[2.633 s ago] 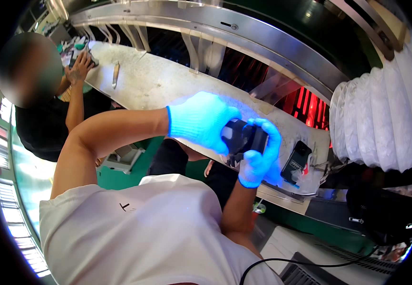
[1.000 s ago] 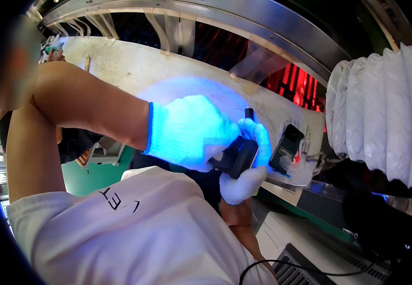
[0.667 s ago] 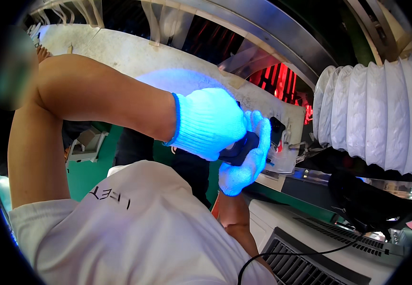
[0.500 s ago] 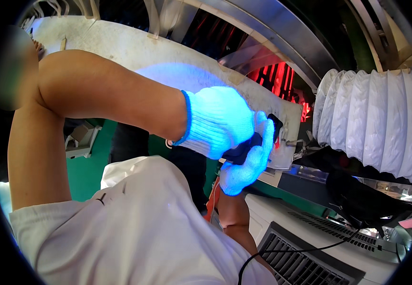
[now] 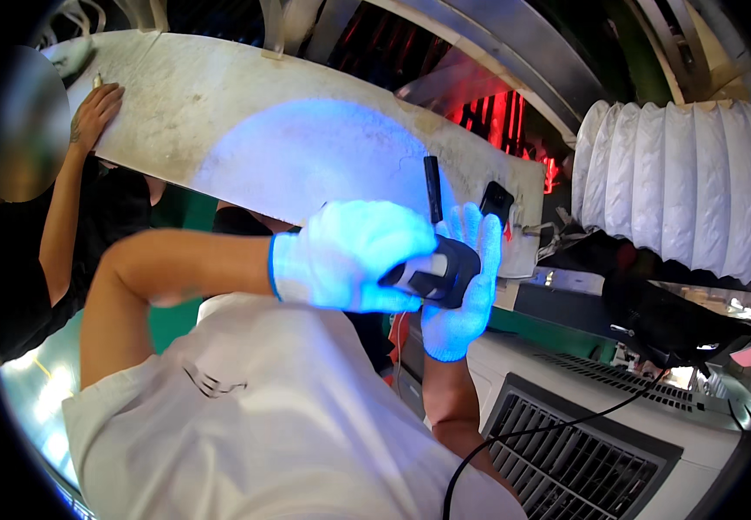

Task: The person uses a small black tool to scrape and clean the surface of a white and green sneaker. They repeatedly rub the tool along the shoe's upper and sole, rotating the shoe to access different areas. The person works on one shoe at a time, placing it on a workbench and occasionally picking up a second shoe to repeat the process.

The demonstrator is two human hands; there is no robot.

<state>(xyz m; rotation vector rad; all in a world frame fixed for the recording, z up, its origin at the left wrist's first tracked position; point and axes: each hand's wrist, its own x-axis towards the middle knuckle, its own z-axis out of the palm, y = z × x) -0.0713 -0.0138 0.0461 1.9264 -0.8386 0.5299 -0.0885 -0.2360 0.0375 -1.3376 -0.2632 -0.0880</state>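
Both my hands wear white knitted gloves, lit bright blue. My left hand (image 5: 354,256) comes in from the left, its fingers curled round the near end of a dark rounded thing with a grey part (image 5: 449,270); its exact kind I cannot make out. Against the thing's far side lies my right hand (image 5: 471,299), supporting it on the palm, fingers stretched upward along it. Just beyond the hands, a black stick-like thing (image 5: 432,186) stands out over the white bench (image 5: 245,95). Near my right fingertips a black phone (image 5: 497,199) lies on the bench.
At the left, another person's bare hand (image 5: 98,108) rests on the bench edge. A white ribbed duct (image 5: 679,191) stands at the right. Red light glows inside a metal-framed machine (image 5: 501,130) behind. A white-grey unit with a grille (image 5: 583,451) and a black cable (image 5: 557,425) are below right.
My left arm has swung down and leftward, and the dark thing has turned, showing its grey part. My right fingers have straightened. The black stick-like thing and the co-worker's hand now show.
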